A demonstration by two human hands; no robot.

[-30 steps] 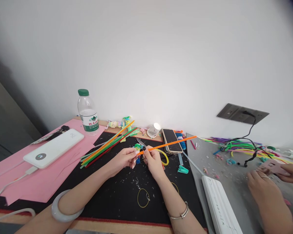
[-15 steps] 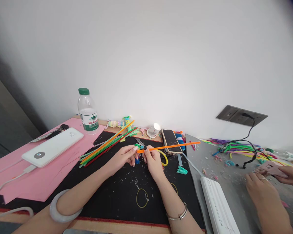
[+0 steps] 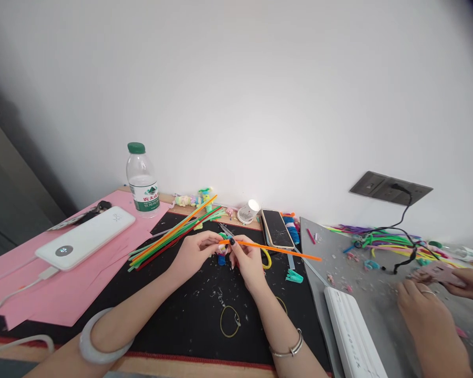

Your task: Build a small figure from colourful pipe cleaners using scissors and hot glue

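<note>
An orange pipe cleaner (image 3: 284,250) runs between my hands over the black mat (image 3: 189,315), its long free end pointing right and slightly down. My left hand (image 3: 199,249) pinches its near end between thumb and fingers. Close beside it, my right hand (image 3: 244,260) is closed on the same pipe cleaner. Under the fingertips a blue piece (image 3: 221,260) shows, partly hidden, so I cannot tell what it belongs to. Just behind the hands lie scissors (image 3: 226,229), their handles mostly covered by my right hand. Left of them rests a bundle of coloured pipe cleaners (image 3: 169,239).
A water bottle (image 3: 142,181) and a white power bank (image 3: 85,238) stand on pink paper (image 3: 102,278). A paper cup (image 3: 248,211), a phone (image 3: 278,229) and a teal claw clip (image 3: 294,276) lie behind and right. At far right, another person's hands (image 3: 429,307) work over a grey mat.
The free end of the orange pipe cleaner has swung down, from tilting upward to tilting slightly downward. My fingers have shifted a little; both hands still hold it.
</note>
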